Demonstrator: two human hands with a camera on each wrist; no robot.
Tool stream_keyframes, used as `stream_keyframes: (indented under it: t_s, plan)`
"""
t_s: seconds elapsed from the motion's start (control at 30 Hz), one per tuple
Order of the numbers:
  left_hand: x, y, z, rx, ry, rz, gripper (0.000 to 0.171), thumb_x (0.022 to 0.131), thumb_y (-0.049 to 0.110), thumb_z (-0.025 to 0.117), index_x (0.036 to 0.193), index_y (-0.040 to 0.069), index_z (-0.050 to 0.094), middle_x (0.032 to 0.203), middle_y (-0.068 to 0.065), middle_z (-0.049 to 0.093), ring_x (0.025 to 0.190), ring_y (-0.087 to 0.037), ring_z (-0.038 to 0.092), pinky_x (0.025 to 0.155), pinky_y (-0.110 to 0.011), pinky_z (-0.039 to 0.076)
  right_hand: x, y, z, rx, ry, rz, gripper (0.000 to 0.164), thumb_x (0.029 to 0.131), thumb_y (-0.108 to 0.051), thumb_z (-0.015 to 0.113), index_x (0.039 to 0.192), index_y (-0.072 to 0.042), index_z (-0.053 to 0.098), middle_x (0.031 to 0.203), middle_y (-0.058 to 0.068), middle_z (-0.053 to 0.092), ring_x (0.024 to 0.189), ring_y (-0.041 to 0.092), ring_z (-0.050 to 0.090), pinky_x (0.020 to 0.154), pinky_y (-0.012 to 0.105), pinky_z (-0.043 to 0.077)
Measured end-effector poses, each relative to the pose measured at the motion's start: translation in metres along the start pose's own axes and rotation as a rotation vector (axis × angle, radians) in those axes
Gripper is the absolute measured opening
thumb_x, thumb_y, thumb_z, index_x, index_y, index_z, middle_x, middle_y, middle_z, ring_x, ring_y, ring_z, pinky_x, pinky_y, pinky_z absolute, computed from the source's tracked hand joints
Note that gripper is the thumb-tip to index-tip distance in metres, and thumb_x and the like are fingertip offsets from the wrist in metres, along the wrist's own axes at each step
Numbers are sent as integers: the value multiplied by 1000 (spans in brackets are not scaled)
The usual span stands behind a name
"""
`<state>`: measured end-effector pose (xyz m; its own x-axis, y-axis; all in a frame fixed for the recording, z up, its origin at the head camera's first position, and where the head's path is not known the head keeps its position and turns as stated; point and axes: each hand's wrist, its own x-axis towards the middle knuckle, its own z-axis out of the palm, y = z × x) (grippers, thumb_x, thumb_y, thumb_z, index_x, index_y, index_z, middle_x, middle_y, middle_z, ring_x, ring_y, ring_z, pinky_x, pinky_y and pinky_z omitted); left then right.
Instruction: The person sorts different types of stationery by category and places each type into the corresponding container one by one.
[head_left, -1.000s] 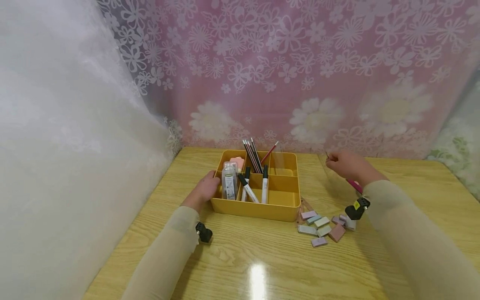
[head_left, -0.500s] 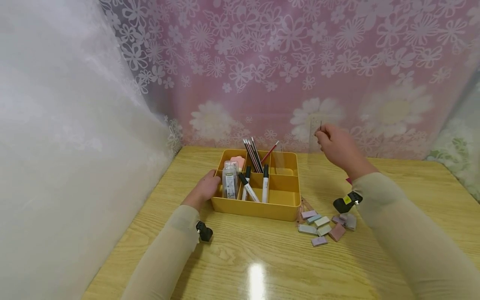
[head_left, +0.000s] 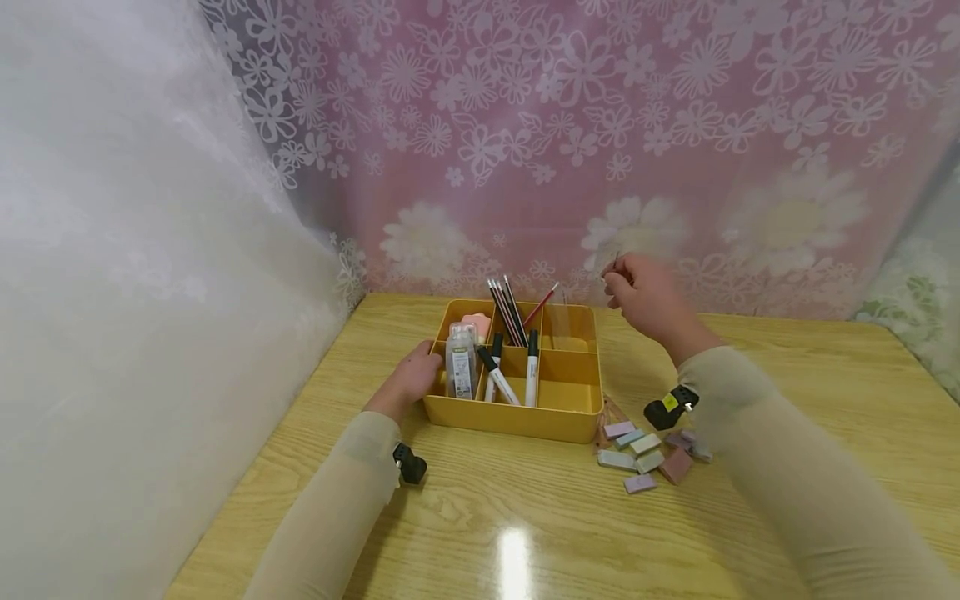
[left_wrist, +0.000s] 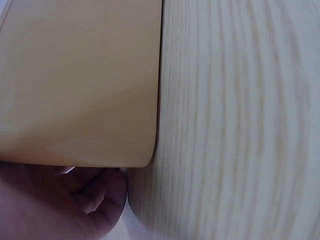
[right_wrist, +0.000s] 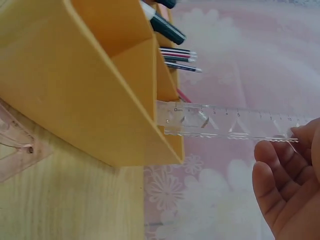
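Note:
My left hand [head_left: 412, 377] grips the left end of a yellow divided desk organizer [head_left: 517, 419]; in the left wrist view its curled fingers [left_wrist: 107, 202] lie at the organizer's wall [left_wrist: 80, 85]. My right hand [head_left: 647, 300] is raised beyond the organizer's back right corner. It pinches a clear ruler [right_wrist: 225, 122] by one end, and the zero end overlaps the organizer's rim in the right wrist view. Another clear strip [head_left: 559, 325] stands in the back right compartment. Pencils [head_left: 507, 310], markers [head_left: 532, 367], a clear labelled case [head_left: 461, 367] and a pink item [head_left: 476, 323] fill other compartments.
Several pastel erasers [head_left: 676, 465] lie on the wooden table [head_left: 450, 517] by the organizer's front right corner. A clear set square [right_wrist: 25, 155] lies partly under them. A pink floral curtain [head_left: 525, 167] hangs behind the table, and a white sheet [head_left: 150, 292] covers the left side.
My right hand has lifted the clear ruler from the right side of the table and moved left toward the organizer. My left hand has kept its hold on the organizer.

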<state>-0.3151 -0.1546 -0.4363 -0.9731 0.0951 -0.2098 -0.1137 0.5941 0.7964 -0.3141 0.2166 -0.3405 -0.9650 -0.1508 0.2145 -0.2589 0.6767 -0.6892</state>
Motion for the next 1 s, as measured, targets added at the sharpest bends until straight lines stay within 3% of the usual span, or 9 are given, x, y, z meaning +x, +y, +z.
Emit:
stream_keyframes:
  t_s: [0.17,0.37,0.67,1.0]
  plan:
    - [-1,0,1,-5,-8,-15,58,105,30,31,158,7,29,158,-15,37,144,-34,34,117,-55,26,-1,3,7,-31,-50,6,32,109,-27,42,129,-7,55,116,13,62,99,31,63,76,46,51]
    - [-1,0,2,-17,-7,-15,58,105,30,31,158,8,28,158,-14,37,144,-34,34,117,-55,25,-2,6,7,-22,-50,30,36,108,-24,44,139,-7,50,115,15,60,102,34,64,77,48,53]
    - [-1,0,0,-19,-6,-20,59,104,31,31,159,8,28,158,-14,37,144,-33,34,118,-54,25,-6,22,3,-24,-56,59,37,108,-25,43,136,-3,50,120,19,58,102,36,61,78,47,52]
    - [1,-1,0,-20,-11,-9,58,105,29,30,158,7,28,158,-15,37,143,-34,34,118,-54,25,-14,54,-14,-56,-62,159,41,107,-27,39,137,0,47,129,23,53,107,38,55,81,50,48]
